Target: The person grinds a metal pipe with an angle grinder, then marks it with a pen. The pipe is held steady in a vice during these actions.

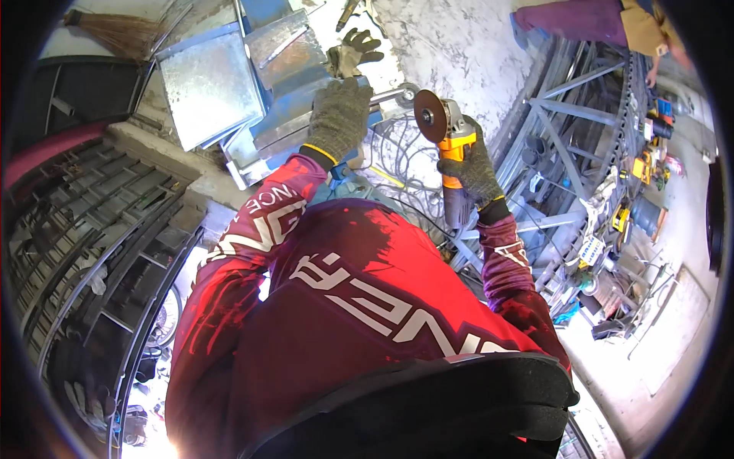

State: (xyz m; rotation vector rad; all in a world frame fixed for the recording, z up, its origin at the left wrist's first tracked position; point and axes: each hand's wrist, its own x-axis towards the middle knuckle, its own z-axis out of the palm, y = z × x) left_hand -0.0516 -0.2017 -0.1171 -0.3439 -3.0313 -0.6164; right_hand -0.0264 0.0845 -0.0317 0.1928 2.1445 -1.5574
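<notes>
Workshop floor, pale and stained [459, 46]; dark metal shelving [92, 229] along the left side, a stack of steel frames [573, 115] to the right, and assorted tools and yellow machines [642, 170] beyond it at the far right.

Bench area, far centre-left: one square sheet-metal plate [210, 88], tilted, beside blue-grey metal pieces [287, 107]. One loose grey glove [353, 52], lying beyond the left hand. Tangled cables [405, 157], between the two arms.

Left hand [336, 118]: grey knitted glove with a yellow-edged cuff, arm reaching forward, back of the hand upward, set over the metal pieces. Fingertips face away; whether they grip or merely rest, cannot tell.

Right hand [475, 170]: matching glove, forearm raised forward, fingers closed round the orange body of an angle grinder [456, 149]. Grinder upright in the view, its brown disc [431, 116] at the far end, turned to the left, near the metal pieces.

Writing: white "NCE" on the left sleeve [260, 222]; large white letters on the red shirt [367, 298], only partly readable; a small white label [591, 249] at right, blurred. No brand legible on the grinder.

One other person [581, 21], far right, in purple trousers.
</notes>
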